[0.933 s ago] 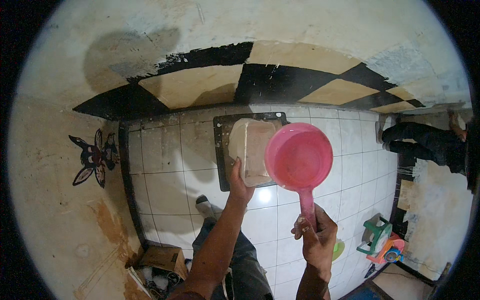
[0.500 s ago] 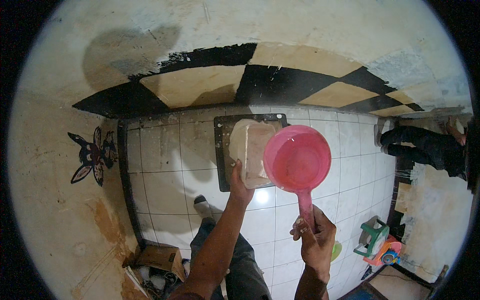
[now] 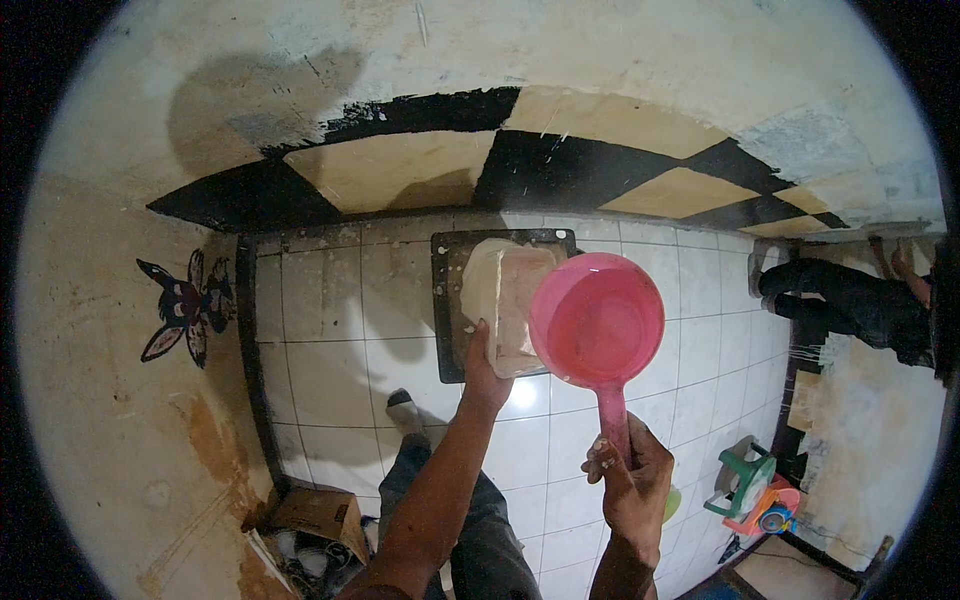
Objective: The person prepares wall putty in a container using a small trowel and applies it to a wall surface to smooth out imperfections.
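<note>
My left hand (image 3: 486, 378) grips the near left side of a translucent rectangular plastic container (image 3: 526, 310), with the fingers partly hidden beneath it. In my right hand (image 3: 636, 482) is the handle of a pink water dipper (image 3: 597, 318), held with its bowl facing up. The bowl looks wet, with a reddish shine inside; how full it is I cannot tell. The dipper's rim overlaps the container's right side in view. Below both, a dark-rimmed tray (image 3: 441, 310) lies on the tiles, and a pale mass (image 3: 481, 275) shows beside the container. Whitish residue marks my right fingers.
A wall with black and cream diamonds (image 3: 575, 165) rises beyond the tray. At lower left stands a cardboard box (image 3: 318, 515) with clutter. To the right are a green stool (image 3: 745, 485), an orange toy-like item (image 3: 765, 507) and another person's legs (image 3: 825, 290). A green object (image 3: 672, 503) sits behind my right wrist.
The container and dipper stay in nearly the same place, both hands keeping their grip. The whole view has shifted very slightly. The other person's hands at far right have moved a little.
</note>
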A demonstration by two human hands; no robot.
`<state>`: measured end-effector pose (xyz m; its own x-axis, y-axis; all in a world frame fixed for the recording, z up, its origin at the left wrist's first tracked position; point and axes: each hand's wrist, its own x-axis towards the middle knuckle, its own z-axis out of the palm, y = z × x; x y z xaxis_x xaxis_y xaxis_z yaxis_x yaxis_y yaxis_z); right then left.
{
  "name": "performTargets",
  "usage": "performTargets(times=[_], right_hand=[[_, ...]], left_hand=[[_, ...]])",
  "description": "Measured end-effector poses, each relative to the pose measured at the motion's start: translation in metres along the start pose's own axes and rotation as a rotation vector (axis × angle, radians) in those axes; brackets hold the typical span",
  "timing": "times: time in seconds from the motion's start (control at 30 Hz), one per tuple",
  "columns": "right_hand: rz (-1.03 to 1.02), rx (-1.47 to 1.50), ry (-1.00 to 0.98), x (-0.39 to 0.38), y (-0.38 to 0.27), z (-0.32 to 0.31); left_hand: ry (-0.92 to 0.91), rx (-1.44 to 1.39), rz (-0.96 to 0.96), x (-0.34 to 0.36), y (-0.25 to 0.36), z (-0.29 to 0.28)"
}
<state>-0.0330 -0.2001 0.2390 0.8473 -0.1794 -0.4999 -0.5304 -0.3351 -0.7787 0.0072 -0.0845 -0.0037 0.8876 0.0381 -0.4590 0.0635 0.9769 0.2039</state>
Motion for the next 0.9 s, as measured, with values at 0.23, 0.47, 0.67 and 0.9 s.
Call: performTargets(times=[0.23,0.47,0.67,0.9], right_hand=[[0.005,-0.008,-0.007,0.001,0.000,-0.003],[-0.014,0.030,-0.008,0.001,0.003,-0.006],[-0.024,0.034,-0.018,0.001,0.005,-0.011],[0.001,-0.004,0.008,0.000,0.003,-0.012]], left_hand=[[-0.018,0.010,0.007,0.004,-0.003,-0.005],[0.034,-0.010,-0.033,0.002,-0.005,0.000],[0.020,-0.007,-0.018,0.000,-0.007,0.003],[-0.032,0.012,0.004,0.000,-0.011,-0.001]])
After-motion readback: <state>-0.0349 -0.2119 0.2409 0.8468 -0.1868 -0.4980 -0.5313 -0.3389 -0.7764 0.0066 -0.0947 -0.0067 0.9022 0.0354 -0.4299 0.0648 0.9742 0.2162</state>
